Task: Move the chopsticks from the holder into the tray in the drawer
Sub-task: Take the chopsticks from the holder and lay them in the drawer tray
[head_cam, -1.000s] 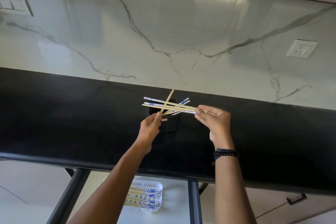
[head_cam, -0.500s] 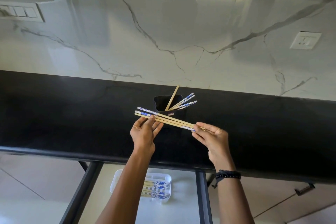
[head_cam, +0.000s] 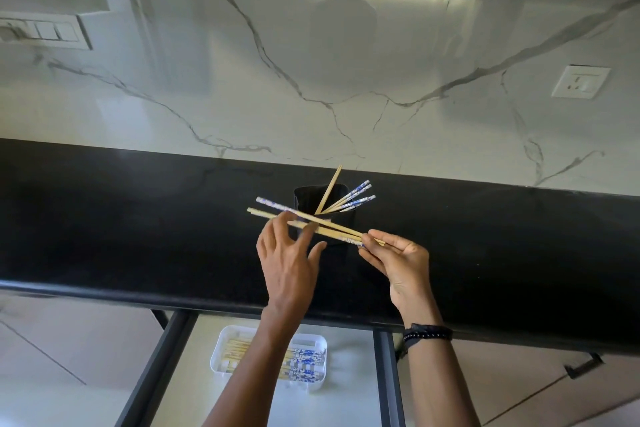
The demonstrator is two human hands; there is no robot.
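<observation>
Biggest risk I saw was on the left side: the left hand [head_cam: 287,260] had its fingers spread loose, only fingertips brushing the held chopsticks [head_cam: 311,222], so it wasn't really gripping. The whole bundle hung on the right hand [head_cam: 398,262], whose fingers were pinched on the one end. Long sticks held at a single end like to fan out, and one could've slid free onto the black counter [head_cam: 138,218] or dropped past the tray [head_cam: 221,343] into the open drawer [head_cam: 346,402] on the way down. The bundle also sat right in front of the black holder [head_cam: 341,196], so a sloppy swing might've knocked it.

Counts, as best I could tell: three sticks in the hands, maybe four, they overlapped. Four were still in the holder, one plain and three with blue-patterned ends. The tray, down in the drawer, held a bunch already, too packed and partly hidden by the left arm to count.
</observation>
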